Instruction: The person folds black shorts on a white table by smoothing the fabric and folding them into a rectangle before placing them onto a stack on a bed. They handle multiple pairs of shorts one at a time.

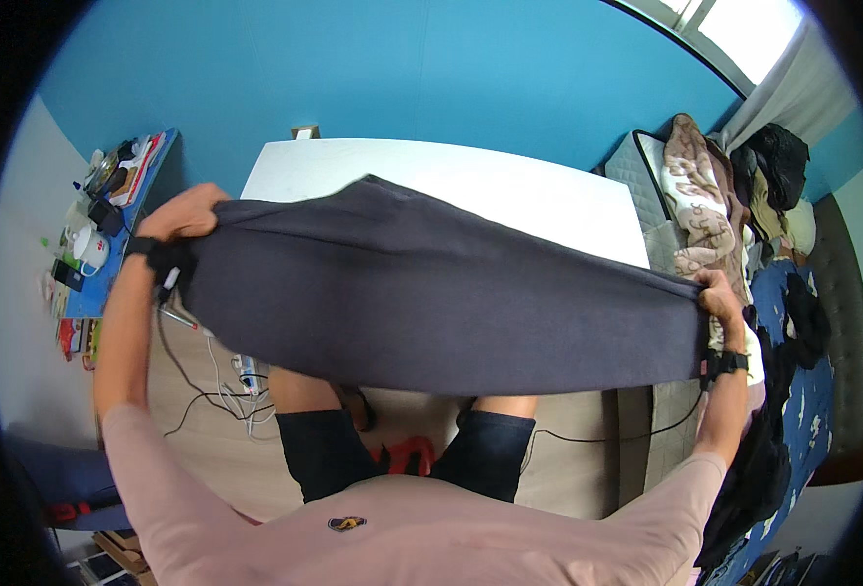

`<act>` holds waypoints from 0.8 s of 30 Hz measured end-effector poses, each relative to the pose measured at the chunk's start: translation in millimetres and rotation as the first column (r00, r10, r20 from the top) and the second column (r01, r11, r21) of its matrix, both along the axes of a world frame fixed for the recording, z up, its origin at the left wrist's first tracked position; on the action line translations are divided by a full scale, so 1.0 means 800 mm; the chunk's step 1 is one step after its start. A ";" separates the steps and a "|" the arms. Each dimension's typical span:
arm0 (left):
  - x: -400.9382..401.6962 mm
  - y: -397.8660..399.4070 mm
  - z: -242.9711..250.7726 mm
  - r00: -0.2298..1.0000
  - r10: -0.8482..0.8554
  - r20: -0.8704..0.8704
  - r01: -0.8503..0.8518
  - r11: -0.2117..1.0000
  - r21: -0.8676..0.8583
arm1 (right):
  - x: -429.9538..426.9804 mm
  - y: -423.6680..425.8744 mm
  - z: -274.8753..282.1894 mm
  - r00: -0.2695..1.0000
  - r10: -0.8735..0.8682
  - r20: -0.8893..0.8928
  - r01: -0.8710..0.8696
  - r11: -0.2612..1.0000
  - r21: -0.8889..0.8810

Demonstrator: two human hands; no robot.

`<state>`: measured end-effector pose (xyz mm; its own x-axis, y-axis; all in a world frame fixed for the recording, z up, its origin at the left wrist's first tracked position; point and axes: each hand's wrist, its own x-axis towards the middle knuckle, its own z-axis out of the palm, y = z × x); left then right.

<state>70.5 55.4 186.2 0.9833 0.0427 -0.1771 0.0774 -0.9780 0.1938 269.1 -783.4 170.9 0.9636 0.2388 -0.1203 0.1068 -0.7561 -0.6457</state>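
A dark grey cloth garment (446,293), which looks like folded trousers, is stretched out in the air between my two hands. My left hand (186,212) grips its upper left corner. At the far right end, my right hand (720,297) pinches the upper edge. The cloth hangs down in front of a white table (446,168) and hides the table's near part. Each wrist wears a black band with a cable running from it.
A blue shelf (156,172) with a white mug (90,247) and clutter stands left. Cables and a power strip (247,373) lie on the floor. To the right are a mattress (633,172), a patterned blanket (695,198) and a blue bed (805,410) with dark clothes.
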 end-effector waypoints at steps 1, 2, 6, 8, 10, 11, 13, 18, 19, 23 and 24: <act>0.017 0.004 -0.023 0.997 -0.071 0.011 0.072 0.994 -0.080 | 0.017 0.004 -0.027 1.000 -0.002 0.012 0.002 0.999 -0.041; 0.039 0.014 -0.060 0.999 -0.040 -0.029 0.040 0.999 -0.027 | 0.047 -0.022 -0.065 0.998 0.011 0.061 -0.003 0.993 -0.119; 0.072 0.008 -0.179 0.990 0.134 -0.044 -0.121 0.969 0.216 | 0.082 -0.029 -0.205 0.987 0.004 0.160 0.051 0.942 -0.333; 0.065 0.001 -0.229 0.983 0.160 0.085 -0.173 0.966 0.189 | 0.068 -0.017 -0.243 0.994 -0.051 0.094 0.081 0.930 -0.360; 0.059 -0.023 -0.245 0.969 0.081 0.232 -0.128 0.972 0.195 | 0.050 -0.026 -0.253 0.946 0.022 0.323 0.098 0.931 -0.351; 0.054 -0.036 -0.253 0.942 0.019 0.336 -0.102 0.968 0.229 | 0.043 -0.027 -0.257 0.901 0.040 0.431 0.132 0.924 -0.360; 0.036 -0.083 -0.245 0.923 0.017 0.385 -0.115 0.966 0.233 | 0.014 0.036 -0.229 0.823 0.148 0.549 0.054 0.941 -0.334; 0.026 -0.217 -0.250 0.933 -0.111 0.341 0.067 0.988 0.140 | -0.060 0.289 -0.198 0.761 0.521 0.387 -0.370 0.838 -0.402; 0.032 -0.248 -0.251 0.950 -0.136 0.282 0.110 0.988 0.106 | -0.072 0.331 -0.201 0.727 0.609 0.316 -0.492 0.784 -0.379; 0.067 -0.305 -0.298 0.979 -0.164 0.121 0.158 0.986 0.054 | -0.085 0.434 -0.251 0.585 0.809 0.055 -0.703 0.541 -0.462; 0.067 -0.298 -0.298 0.980 -0.146 0.133 0.137 0.988 0.076 | -0.083 0.432 -0.258 0.586 0.809 0.055 -0.704 0.542 -0.458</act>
<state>124.1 -182.7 -52.3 0.9949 -0.0916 -0.0414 -0.0856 -0.9881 0.1274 202.7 -437.6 -35.8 0.4445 0.8809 -0.1627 0.8539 -0.4716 -0.2201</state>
